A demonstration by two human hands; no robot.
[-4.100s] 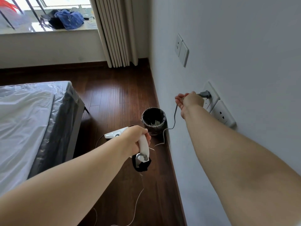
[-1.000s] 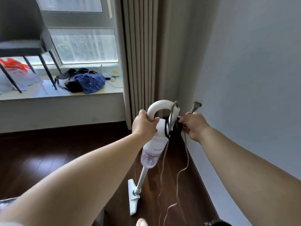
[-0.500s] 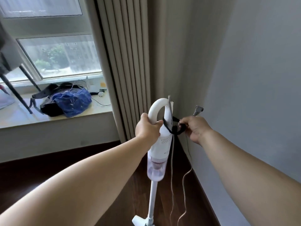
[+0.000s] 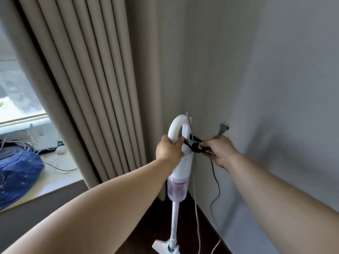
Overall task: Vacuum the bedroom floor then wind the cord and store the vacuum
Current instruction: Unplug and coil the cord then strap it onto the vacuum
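Both hands gripping: left hand is clenching the white upright stick vacuum by its loop handle; right hand is grasping the grey power cord and black strap.

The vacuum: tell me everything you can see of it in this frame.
The vacuum is a slim white stick model, plastic-looking, standing nearly upright in the corner between curtain and wall. Loop handle on top, translucent dust cup below, thin tube down to a floor head on the dark wood floor. The left hand holds the handle; the right hand holds a black strap and the grey cord, plug free.
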